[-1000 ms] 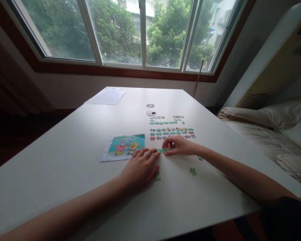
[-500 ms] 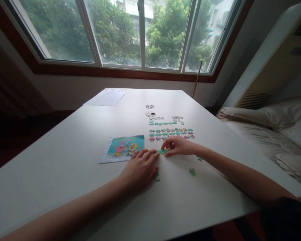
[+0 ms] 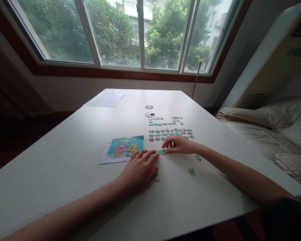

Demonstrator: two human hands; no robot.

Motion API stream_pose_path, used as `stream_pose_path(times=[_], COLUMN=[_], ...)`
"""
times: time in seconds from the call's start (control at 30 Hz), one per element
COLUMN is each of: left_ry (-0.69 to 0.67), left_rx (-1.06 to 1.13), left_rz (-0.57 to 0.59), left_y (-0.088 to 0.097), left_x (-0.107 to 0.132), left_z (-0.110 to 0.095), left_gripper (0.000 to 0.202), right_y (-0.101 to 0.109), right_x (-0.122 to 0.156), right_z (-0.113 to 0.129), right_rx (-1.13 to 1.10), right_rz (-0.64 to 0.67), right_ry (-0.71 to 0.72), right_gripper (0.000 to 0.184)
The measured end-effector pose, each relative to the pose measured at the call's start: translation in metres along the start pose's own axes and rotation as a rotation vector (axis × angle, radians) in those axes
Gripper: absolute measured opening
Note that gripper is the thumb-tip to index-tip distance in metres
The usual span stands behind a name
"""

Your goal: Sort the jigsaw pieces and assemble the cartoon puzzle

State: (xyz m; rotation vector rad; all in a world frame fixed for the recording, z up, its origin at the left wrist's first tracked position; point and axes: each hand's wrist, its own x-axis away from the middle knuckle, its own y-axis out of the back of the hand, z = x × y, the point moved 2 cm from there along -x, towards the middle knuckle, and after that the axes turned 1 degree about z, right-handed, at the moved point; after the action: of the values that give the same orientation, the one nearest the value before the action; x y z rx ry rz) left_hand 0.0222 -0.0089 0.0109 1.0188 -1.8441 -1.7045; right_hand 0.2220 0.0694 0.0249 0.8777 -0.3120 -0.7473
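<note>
My left hand (image 3: 139,167) lies flat on the table with its fingers stretched out, their tips on the left end of a strip of green jigsaw pieces (image 3: 161,152). At the strip's right end hovers my right hand (image 3: 180,144), its fingers curved and thumb apart from them, with no piece visible in its grasp. A green jigsaw piece (image 3: 157,178) shows partly beside the left thumb. Another loose green piece (image 3: 191,172) lies below the right forearm, and a small darker green piece (image 3: 198,157) sits close to the right wrist.
A picture sheet with cartoon figures (image 3: 125,147) lies left of the strip. Rows of jigsaw pieces (image 3: 158,135) are laid out beyond my hands, with two round objects (image 3: 149,114) behind them. White paper (image 3: 105,99) rests at the table's (image 3: 52,167) far left; a padded sofa (image 3: 253,124) stands right.
My right thumb and fingers have drawn slightly away from the green strip, so more of its right end shows. The left hand stays in place.
</note>
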Motion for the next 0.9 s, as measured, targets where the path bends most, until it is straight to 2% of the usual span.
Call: stream_pose_path(times=[0.1,0.2,0.3,0.43,0.5,0.7,0.9], left_ry=[0.004,0.009,0.010,0.006,0.002,-0.002,-0.003], left_rx=[-0.004,-0.009,-0.002,0.010,0.010,0.008,0.005], left_rz=[-0.016,-0.023,-0.026,-0.022,-0.022,-0.017,-0.029], left_y=[-0.001,-0.001,-0.001,-0.002,-0.002,-0.001,-0.002], left_x=[0.001,0.000,0.000,0.000,0.000,0.000,0.001], left_z=[0.001,0.001,0.001,0.003,0.003,0.003,0.003], left_gripper=[0.037,0.036,0.035,0.035,0.035,0.035,0.034], right_y=[0.017,0.036,0.047,0.048,0.045,0.042,0.062], right_x=[0.002,0.005,0.009,0.013,0.014,0.012,0.021], right_z=[-0.010,-0.022,-0.032,-0.036,-0.034,-0.029,-0.033], right_rx=[0.011,0.024,0.026,0.043,0.061,0.091,0.163], right_rz=[-0.008,-0.008,0.100,0.305,0.361,0.380,0.383], right_ry=[0.026,-0.007,-0.063,-0.134,-0.145,-0.140,-0.210], right_gripper=[0.022,0.023,0.025,0.030,0.029,0.027,0.023])
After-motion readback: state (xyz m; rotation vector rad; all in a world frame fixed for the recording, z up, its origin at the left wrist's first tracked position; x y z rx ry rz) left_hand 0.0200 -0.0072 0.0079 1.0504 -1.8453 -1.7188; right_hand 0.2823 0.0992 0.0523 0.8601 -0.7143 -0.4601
